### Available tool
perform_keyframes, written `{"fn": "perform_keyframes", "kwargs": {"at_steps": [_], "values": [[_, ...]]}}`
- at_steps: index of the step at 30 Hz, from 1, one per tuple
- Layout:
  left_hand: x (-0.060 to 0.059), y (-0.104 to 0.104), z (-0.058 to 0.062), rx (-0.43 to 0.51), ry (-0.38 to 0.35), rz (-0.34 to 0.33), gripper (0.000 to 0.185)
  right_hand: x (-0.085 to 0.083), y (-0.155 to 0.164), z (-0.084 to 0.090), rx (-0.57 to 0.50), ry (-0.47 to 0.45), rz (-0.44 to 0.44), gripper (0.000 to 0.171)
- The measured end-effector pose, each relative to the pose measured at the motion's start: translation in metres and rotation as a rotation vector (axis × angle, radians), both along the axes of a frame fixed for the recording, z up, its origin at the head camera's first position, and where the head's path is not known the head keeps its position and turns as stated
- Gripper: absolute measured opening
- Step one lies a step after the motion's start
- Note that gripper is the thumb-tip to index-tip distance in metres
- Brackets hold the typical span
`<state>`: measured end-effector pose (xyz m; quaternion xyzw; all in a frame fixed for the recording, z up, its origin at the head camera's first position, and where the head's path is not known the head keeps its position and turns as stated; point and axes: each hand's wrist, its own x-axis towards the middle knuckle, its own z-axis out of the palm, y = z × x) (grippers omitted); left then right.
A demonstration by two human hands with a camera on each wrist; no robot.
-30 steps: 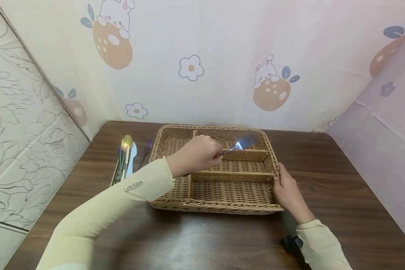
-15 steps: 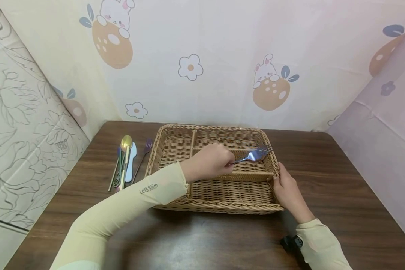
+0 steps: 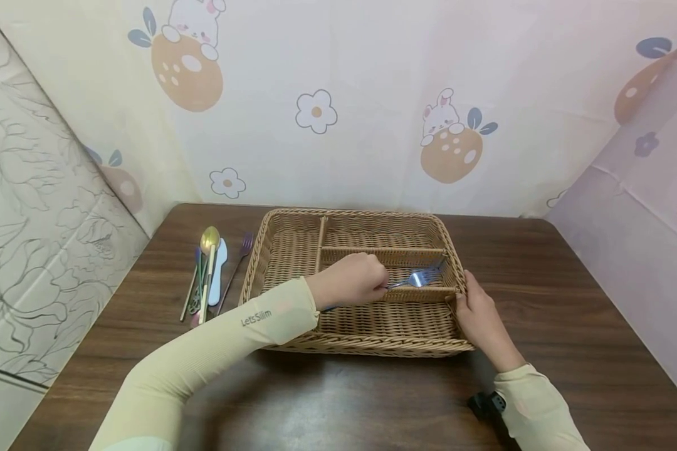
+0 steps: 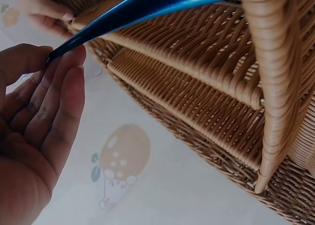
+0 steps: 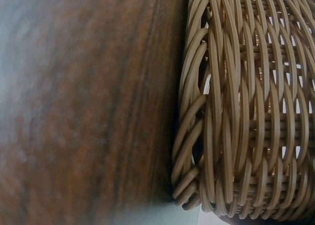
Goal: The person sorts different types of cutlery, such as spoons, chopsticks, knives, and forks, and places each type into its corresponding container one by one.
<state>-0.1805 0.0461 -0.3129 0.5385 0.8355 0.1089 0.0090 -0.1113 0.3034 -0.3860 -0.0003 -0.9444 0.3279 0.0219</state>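
Observation:
A wicker basket (image 3: pixel 454 257) with a tall left compartment and three cross compartments stands mid-table. My left hand (image 3: pixel 385 285) pinches the handle of a blue-sheened metal fork (image 3: pixel 423 276). The fork lies low in the middle cross compartment, tines pointing right. In the left wrist view, thumb and fingertips (image 4: pixel 69 57) hold the fork (image 4: pixel 147 6) by its handle end over the woven basket floor (image 4: pixel 206 102). My right hand (image 3: pixel 467 299) rests flat against the basket's right wall, fingers fairly straight. The right wrist view shows only the basket wall (image 5: pixel 236 112) and the table (image 5: pixel 88 97).
Left of the basket lie a gold spoon (image 3: pixel 210 240), a white knife (image 3: pixel 220 270), a purple fork (image 3: pixel 245 243) and more thin cutlery (image 3: pixel 194 288). The brown table (image 3: pixel 541 282) is walled by patterned cloth at the back and both sides.
My left hand has brought the fork down and nearer, from above the far compartment into the middle one. The right hand has stayed on the basket's right side.

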Motion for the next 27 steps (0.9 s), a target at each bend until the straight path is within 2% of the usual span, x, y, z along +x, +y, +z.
{"fn": "perform_keyframes", "kwargs": {"at_steps": [6, 10, 13, 16, 21, 27], "values": [[0.002, 0.006, -0.004, -0.132, 0.004, 0.001, 0.028, 0.000, -0.001, 0.002, 0.002, -0.002, 0.000, 0.055], [0.004, 0.011, -0.007, -0.201, 0.032, -0.020, 0.019, 0.000, -0.002, 0.003, 0.006, -0.006, -0.002, 0.055], [0.005, 0.016, -0.011, -0.228, 0.060, -0.047, 0.019, 0.001, -0.002, 0.004, 0.005, -0.009, -0.004, 0.054], [0.005, 0.020, -0.015, -0.246, 0.050, -0.059, 0.020, 0.001, -0.002, 0.004, 0.000, -0.011, -0.003, 0.054], [0.005, 0.026, -0.020, -0.279, 0.017, -0.047, 0.018, 0.000, -0.001, 0.003, -0.001, -0.011, 0.000, 0.054], [0.006, 0.032, -0.024, -0.332, 0.036, -0.048, 0.008, -0.001, 0.000, 0.003, -0.003, -0.017, -0.002, 0.054]]}}
